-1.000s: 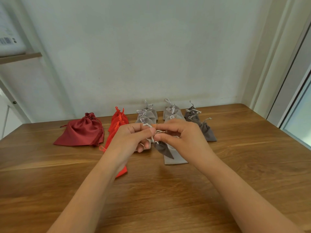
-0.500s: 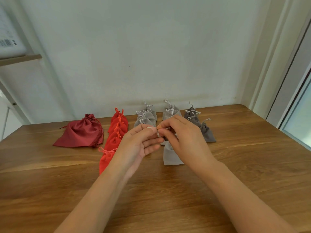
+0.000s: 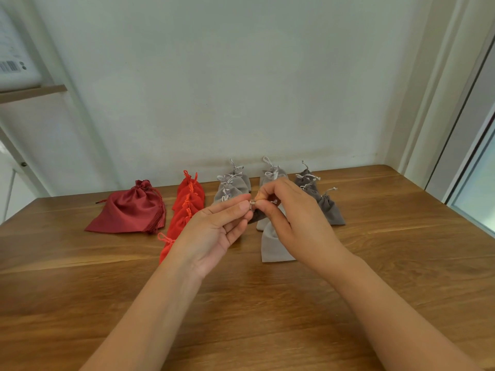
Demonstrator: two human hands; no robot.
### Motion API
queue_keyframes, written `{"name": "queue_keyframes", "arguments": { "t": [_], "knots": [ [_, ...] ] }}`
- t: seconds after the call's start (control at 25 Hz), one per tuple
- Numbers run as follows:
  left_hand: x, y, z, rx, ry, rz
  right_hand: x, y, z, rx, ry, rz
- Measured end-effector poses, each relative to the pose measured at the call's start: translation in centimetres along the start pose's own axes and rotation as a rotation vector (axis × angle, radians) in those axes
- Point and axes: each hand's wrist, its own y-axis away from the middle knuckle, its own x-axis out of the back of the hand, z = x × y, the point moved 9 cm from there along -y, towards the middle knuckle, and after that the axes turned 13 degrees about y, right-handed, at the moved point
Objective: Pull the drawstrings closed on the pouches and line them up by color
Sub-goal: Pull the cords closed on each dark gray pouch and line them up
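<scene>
Cinching in hand: left hand (image 3: 222, 228) and right hand (image 3: 292, 212) pinched the drawstring (image 3: 252, 202) of a dark grey pouch (image 3: 255, 217). Next probably: pull tight, set it in the dark grey row (image 3: 330, 210).

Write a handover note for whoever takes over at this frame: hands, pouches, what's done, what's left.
Left hand: pinches the drawstring of a dark grey pouch held above the table.
Right hand: pinches the same drawstring from the other side.
Done: the dark red pouch, red row, light grey rows and dark grey row lie cinched, sorted by color.
Left: finish cinching the held pouch; it probably belongs in the dark grey row. The front light grey pouch has its neck hidden behind the right hand, so check it.
</scene>
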Motion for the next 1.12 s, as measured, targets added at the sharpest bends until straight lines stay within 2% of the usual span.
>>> {"name": "queue_keyframes", "arguments": {
  "t": [0.12, 0.28, 0.36, 0.44, 0.52, 0.64, 0.8, 0.96, 1.12],
  "knots": [
    [-0.2, 0.1, 0.8, -0.028, -0.063, -0.031, 0.3, 0.0, -0.2, 0.018, -0.075, -0.002],
    [-0.8, 0.5, 2.5, -0.186, -0.276, -0.107, 1.2, -0.1, 0.4, -0.043, -0.299, 0.001],
    [-1.3, 0.8, 3.2, -0.282, -0.434, -0.142, 0.7, -0.1, 1.0, -0.103, -0.399, -0.093],
    [-1.8, 1.1, 3.6, -0.353, -0.542, -0.17, -0.5, 0.1, 1.0, -0.111, -0.388, -0.235],
    [-2.1, 1.2, 3.7, -0.396, -0.604, -0.203, -1.5, 0.4, 1.2, -0.129, -0.328, -0.294],
    [-2.6, 1.4, 3.6, -0.444, -0.671, -0.249, -1.5, 0.4, 1.7, -0.18, -0.3, -0.256],
    [-1.9, 1.4, 4.0, -0.534, -0.691, -0.146, -1.6, 0.5, 1.2, -0.177, -0.35, -0.228],
    [-2.0, 1.7, 4.1, -0.573, -0.75, -0.127, -1.4, 0.2, 1.3, -0.201, -0.516, -0.22],
    [-2.6, 2.3, 4.2, -0.615, -0.805, -0.15, -1.2, 0.0, 2.6, -0.321, -0.7, -0.173]
  ]
}}
